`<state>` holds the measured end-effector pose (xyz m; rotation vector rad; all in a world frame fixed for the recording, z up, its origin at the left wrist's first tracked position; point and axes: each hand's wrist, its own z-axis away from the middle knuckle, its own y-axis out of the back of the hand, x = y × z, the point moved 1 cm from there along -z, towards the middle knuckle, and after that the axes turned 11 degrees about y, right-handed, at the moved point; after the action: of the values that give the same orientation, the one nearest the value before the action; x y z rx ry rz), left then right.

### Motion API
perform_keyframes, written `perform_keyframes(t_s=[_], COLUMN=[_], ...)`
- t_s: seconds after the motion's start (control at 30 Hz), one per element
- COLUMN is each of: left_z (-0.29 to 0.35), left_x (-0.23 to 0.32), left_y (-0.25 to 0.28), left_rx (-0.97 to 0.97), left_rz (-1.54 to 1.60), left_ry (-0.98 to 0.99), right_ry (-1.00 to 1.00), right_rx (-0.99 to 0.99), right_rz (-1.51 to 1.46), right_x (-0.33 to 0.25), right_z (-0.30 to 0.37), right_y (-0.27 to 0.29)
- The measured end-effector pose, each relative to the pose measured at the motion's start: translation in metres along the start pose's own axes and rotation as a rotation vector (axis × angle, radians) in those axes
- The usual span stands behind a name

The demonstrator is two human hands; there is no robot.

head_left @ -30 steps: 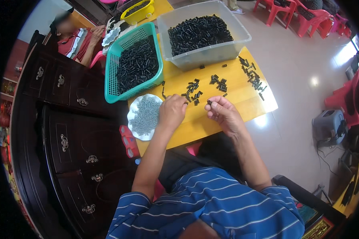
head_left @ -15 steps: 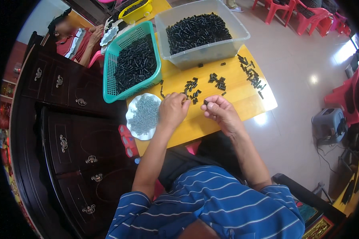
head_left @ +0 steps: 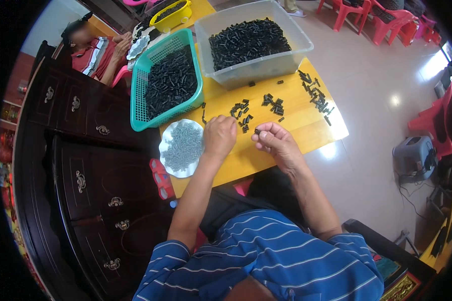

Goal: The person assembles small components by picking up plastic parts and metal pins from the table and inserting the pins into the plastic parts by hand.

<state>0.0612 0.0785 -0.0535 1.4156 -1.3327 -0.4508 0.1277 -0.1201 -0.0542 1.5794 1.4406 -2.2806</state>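
Between the thumb and fingers of my right hand [head_left: 278, 143] is a small black cylindrical part [head_left: 257, 132], held above the yellow table [head_left: 246, 155]. My left hand [head_left: 219, 134] is closed, its fingers curled, beside the right rim of a white scalloped plate [head_left: 162, 145]. Whatever those fingers hold is hidden. Small clear or silvery pins [head_left: 182, 145] heap the plate. Just beyond my hands lie loose black cylindrical parts [head_left: 247, 119], with another cluster [head_left: 273, 104] to their right.
A green basket [head_left: 134, 95] and a translucent bin [head_left: 256, 67], both full of black parts, stand at the back. More parts [head_left: 316, 95] lie along the table's right edge. Dark cabinets [head_left: 90, 170] flank the left. Another person [head_left: 98, 55] sits at far left, near a yellow basket [head_left: 173, 19].
My left hand has turned slightly, its fingers drawn in closer. The right hand has barely moved and keeps its pinch on the black part.
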Motion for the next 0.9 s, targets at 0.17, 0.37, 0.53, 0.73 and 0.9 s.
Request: perform_keyframes(t_s=[0.17,0.37,0.53,0.73,0.9], left_z=[-0.003,0.011,0.026,0.024,0.027], left_x=[0.014,0.025,0.028,0.036,0.044], left_y=[0.03,0.051,0.055,0.069,0.072], left_rx=[0.092,-0.028,-0.241,-0.296,-0.286], left_rz=[0.221,0.512,0.946,0.757,0.74], left_ry=[0.058,0.23,0.341,0.282,0.234], right_ry=[-0.001,-0.015,-0.039,0.008,0.041], right_rx=[0.011,-0.019,-0.047,-0.089,-0.117], right_rz=[0.007,0.018,0.048,0.108,0.104], right_x=[0.0,0.004,0.001,0.003,0.002], right_z=[0.001,0.002,0.004,0.005,0.006], right_y=[-0.002,-0.002,-0.007,-0.01,-0.014])
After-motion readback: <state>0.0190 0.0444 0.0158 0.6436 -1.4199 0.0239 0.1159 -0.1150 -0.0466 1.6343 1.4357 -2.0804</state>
